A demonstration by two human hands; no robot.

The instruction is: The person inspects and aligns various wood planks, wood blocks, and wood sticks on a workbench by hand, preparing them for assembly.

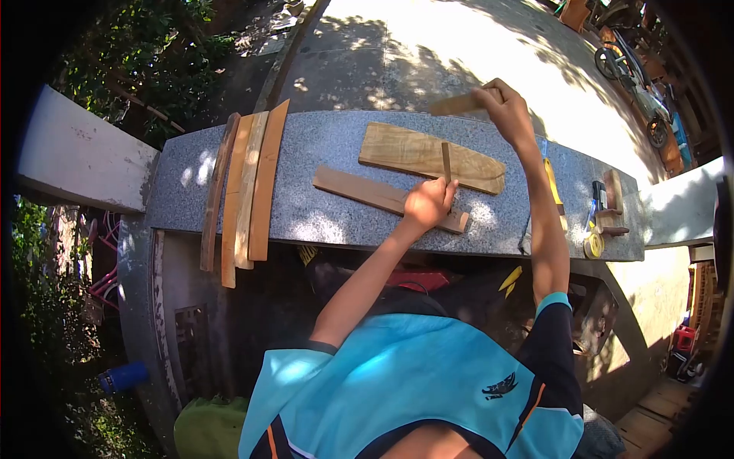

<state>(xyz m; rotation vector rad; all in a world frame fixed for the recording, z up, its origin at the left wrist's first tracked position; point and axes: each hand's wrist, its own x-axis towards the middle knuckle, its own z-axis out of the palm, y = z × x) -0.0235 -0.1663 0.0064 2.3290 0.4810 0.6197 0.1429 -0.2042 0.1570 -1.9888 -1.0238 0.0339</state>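
Narrow plank (pixel 359 190) lies near the counter's (pixel 298 208) front edge, probably light, stiff and not slippery; its bare left end looks the easiest hold. Over its right part, the left hand (pixel 428 202) is closed around a slim brown strip (pixel 446 157); whether strip and plank touch, I cannot tell. Beyond lies a wide board (pixel 405 148). Toward the far edge, the raised right hand (pixel 506 112) grips a blurred wooden piece (pixel 453 105)
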